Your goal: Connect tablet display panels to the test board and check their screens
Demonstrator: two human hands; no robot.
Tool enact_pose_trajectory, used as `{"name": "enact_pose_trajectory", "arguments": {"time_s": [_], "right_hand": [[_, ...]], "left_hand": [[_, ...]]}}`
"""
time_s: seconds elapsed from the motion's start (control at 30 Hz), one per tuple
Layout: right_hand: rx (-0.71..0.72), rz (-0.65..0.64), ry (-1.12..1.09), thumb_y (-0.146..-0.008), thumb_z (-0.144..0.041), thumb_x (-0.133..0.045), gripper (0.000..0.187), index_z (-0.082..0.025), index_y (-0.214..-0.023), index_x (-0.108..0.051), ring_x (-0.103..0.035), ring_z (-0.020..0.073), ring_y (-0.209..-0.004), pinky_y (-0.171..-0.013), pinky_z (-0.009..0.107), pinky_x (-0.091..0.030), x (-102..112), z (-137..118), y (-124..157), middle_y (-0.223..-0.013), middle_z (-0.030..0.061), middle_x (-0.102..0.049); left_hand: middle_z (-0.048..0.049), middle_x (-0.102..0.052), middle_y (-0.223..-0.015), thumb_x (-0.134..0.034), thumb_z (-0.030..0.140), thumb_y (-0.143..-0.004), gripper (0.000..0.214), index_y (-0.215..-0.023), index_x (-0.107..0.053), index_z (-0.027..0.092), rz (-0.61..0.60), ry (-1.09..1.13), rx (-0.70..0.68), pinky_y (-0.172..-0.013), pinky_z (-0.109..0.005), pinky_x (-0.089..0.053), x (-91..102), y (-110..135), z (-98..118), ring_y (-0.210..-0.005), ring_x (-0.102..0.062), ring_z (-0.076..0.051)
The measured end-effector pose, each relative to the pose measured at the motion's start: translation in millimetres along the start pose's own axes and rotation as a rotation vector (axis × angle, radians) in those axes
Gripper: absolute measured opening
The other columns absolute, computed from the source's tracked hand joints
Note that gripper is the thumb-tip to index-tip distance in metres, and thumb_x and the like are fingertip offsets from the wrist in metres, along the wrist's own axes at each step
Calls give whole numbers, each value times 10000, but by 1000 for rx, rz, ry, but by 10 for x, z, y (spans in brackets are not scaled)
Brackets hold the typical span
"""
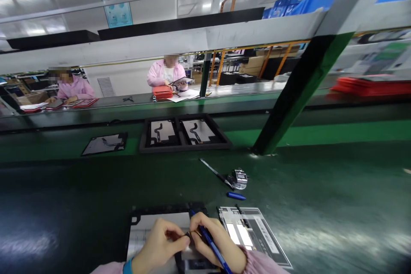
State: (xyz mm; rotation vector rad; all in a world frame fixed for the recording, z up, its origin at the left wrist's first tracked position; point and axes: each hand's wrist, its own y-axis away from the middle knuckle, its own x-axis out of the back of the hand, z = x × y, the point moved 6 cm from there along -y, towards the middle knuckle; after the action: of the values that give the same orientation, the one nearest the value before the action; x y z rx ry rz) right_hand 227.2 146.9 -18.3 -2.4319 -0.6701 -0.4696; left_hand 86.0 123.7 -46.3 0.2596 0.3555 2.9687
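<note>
My left hand [159,244] and my right hand [218,244] meet at the bottom centre, over a black tray [138,216] that holds a grey panel [154,222]. Both pinch a small dark part [189,235] between their fingertips. A blue pen [212,246] also lies in my right hand's fingers, pointing up and left. Just right of the tray, a second panel with white labels [253,235] lies flat on the green bench.
A blue pen cap [236,196], a small metal tool [239,178] and a thin black rod [213,171] lie ahead. A black double tray [184,133] and a single panel [104,144] sit on the conveyor. A slanted post [289,107] stands right. Two people in pink work opposite.
</note>
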Motion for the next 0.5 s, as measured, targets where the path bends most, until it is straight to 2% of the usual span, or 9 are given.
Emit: {"name": "enact_pose_trajectory", "arguments": {"time_s": [0.33, 0.5], "right_hand": [[68, 44, 58, -792, -117, -477, 104, -217, -761, -475, -545, 130, -603, -550, 214, -412, 40, -167, -29, -630, -12, -554], [77, 14, 91, -818, -114, -480, 97, -209, -804, -500, -547, 130, -614, -558, 215, -408, 54, -176, -29, -640, -8, -570]], "left_hand": [[-34, -616, -548, -752, 602, -585, 483, -588, -684, 124, -42, 2, 8, -570, -271, -391, 1, 20, -13, -555, -518, -136], [-40, -623, -588, -754, 630, -559, 511, -624, -682, 128, 19, 0, 13, -586, -286, -427, 21, 11, -76, -579, -541, -152]]}}
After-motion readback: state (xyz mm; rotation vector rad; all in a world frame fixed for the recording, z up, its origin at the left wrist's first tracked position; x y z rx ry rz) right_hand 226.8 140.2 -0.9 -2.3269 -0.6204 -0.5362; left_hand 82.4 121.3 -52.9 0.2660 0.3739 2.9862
